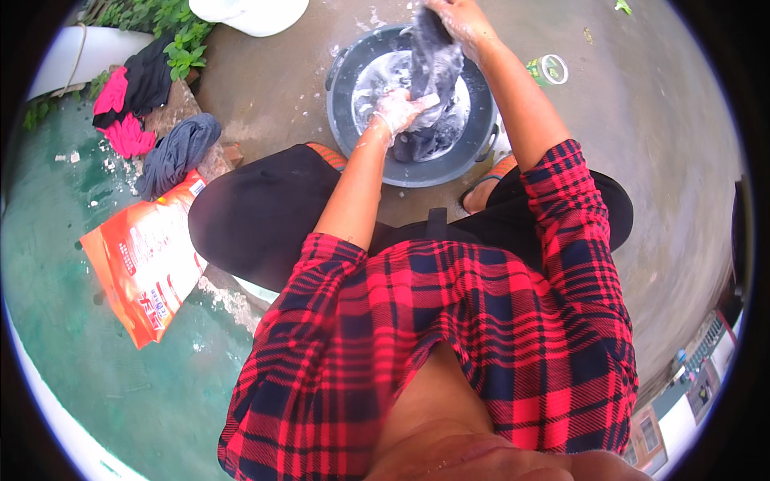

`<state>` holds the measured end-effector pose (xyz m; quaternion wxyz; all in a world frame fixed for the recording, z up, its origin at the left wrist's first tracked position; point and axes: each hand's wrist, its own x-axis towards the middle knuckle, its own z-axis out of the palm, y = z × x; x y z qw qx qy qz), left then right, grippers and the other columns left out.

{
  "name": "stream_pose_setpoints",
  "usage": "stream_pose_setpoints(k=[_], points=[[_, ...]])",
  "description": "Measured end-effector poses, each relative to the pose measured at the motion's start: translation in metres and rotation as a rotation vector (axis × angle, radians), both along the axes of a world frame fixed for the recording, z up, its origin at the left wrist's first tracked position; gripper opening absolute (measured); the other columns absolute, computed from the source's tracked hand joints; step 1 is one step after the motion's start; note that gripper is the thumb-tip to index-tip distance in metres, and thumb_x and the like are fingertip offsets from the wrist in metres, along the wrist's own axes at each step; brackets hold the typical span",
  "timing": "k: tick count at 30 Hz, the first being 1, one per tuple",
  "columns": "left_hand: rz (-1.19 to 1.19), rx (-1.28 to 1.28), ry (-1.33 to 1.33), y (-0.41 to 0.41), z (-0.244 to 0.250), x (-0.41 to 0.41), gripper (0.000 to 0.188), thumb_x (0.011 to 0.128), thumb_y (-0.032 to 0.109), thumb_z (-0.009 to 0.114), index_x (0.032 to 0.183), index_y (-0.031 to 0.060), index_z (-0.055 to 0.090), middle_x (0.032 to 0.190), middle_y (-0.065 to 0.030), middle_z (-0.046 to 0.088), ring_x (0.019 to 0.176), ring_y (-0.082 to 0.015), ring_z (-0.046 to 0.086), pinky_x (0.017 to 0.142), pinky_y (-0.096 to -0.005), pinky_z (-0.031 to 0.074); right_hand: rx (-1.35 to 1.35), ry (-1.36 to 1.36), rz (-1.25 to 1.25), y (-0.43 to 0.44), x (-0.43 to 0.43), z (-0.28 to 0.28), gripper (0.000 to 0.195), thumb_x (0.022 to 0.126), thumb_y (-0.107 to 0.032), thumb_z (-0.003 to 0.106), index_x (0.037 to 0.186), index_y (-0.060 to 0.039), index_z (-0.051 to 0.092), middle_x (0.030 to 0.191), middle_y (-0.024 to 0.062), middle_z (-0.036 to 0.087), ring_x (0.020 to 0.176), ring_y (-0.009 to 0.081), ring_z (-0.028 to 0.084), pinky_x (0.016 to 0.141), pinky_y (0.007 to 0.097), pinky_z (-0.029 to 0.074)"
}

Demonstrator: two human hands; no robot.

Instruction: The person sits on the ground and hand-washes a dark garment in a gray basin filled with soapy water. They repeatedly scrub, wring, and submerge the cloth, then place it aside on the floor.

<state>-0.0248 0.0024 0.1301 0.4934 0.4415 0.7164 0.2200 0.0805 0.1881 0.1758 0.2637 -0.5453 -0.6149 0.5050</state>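
Note:
A grey plastic basin [409, 175] with side handles stands on the wet ground between my feet, with sudsy water in it. My right hand [460, 21], wet with foam, grips the upper end of a dark, soapy cloth garment [434, 72] and holds it up over the basin's far rim. The garment hangs down into the suds, its lower part lying in the water. Covered in foam, my left hand [402, 111] holds the garment lower down, over the middle of the basin. A pale bar-like piece, perhaps soap, shows at the fingers of this hand; its kind is unclear.
To the left, a dark grey cloth [180, 150] and pink and black clothes [141, 84] lie on a low ledge. An orange and white plastic bag [150, 258] bearing writing lies nearby. A clear plastic cup [550, 70] is right of the basin, a white container [255, 12] beyond it.

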Motion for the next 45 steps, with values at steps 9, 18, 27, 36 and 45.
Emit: stream_pose_setpoints(k=[9,18,27,36,45], points=[[0.634,0.163,-1.572,0.005,0.016,0.004,0.021,0.094,0.014,0.057,0.11,0.0034,0.063,0.108,-0.0089,0.067,0.102,-0.0238,0.064,0.09,-0.0397,0.053,-0.682,0.541,-0.002,-0.113,0.062,-0.049,0.069,0.093,-0.056,0.055,0.139,-0.0051,0.05,0.139,0.0098,0.052,0.131,0.0198,0.044,0.109,0.0332,0.032],[0.749,0.189,-1.45,0.01,0.008,-0.009,0.02,0.09,0.009,0.06,0.108,0.0016,0.064,0.111,-0.0123,0.066,0.107,-0.0279,0.063,0.097,-0.044,0.051,-0.125,0.35,-0.28,-0.097,0.078,-0.044,0.018,0.088,-0.017,0.071,0.084,-0.0003,0.068,0.113,0.0072,0.06,0.1,0.0145,0.057,0.087,0.0305,0.046],[0.514,0.096,-1.509,0.007,-0.029,-0.006,0.066,0.096,0.062,0.039,0.131,0.0085,0.054,0.12,-0.0145,0.064,0.105,-0.0304,0.063,0.097,-0.0477,0.048,0.603,-0.118,0.377,-0.187,0.009,-0.011,0.013,0.078,-0.023,0.067,0.08,-0.0113,0.062,0.081,0.0091,0.062,0.083,0.0318,0.058,0.075,0.0448,0.044],[0.73,0.213,-1.501,0.0,-0.059,0.021,0.036,0.101,0.036,0.045,0.125,0.0109,0.055,0.115,-0.0083,0.064,0.11,-0.022,0.061,0.096,-0.0379,0.049,0.286,-0.449,-0.219,-0.14,-0.033,-0.024,0.013,0.077,-0.027,0.066,0.078,-0.0142,0.067,0.078,0.0147,0.068,0.075,0.0378,0.066,0.066,0.0478,0.051],[0.776,0.001,-1.441,-0.008,-0.028,0.011,0.035,0.101,0.041,0.043,0.119,0.0147,0.059,0.107,-0.0056,0.063,0.098,-0.0202,0.061,0.089,-0.0407,0.05,0.27,-0.472,-0.061,-0.157,-0.034,-0.031,0.018,0.08,-0.028,0.064,0.084,-0.0116,0.071,0.077,0.0204,0.067,0.074,0.0376,0.067,0.065,0.0472,0.052]])
